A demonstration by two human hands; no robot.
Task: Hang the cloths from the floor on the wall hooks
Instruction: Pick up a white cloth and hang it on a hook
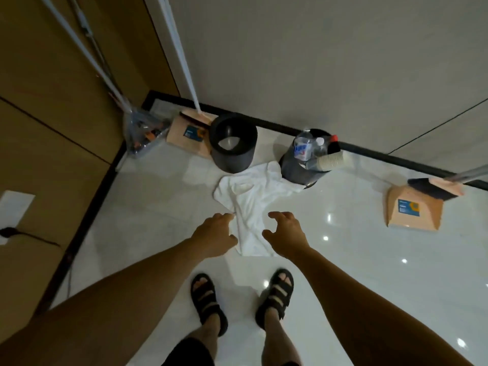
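Note:
A white cloth [250,202] lies crumpled on the glossy white floor, its far end between two dark bins. Both my arms reach down toward it. My left hand [215,235] hovers at the cloth's left edge with fingers loosely curled, holding nothing that I can see. My right hand [286,233] hangs over the cloth's near right part with fingers spread and bent, gripping nothing. No wall hooks are in view.
An empty black bin [233,143] and a dark bin stuffed with bottles and cups [309,157] stand by the black skirting. Dustpans with brooms sit at the far left [188,133] and right [414,210]. My sandalled feet [243,297] stand just behind the cloth.

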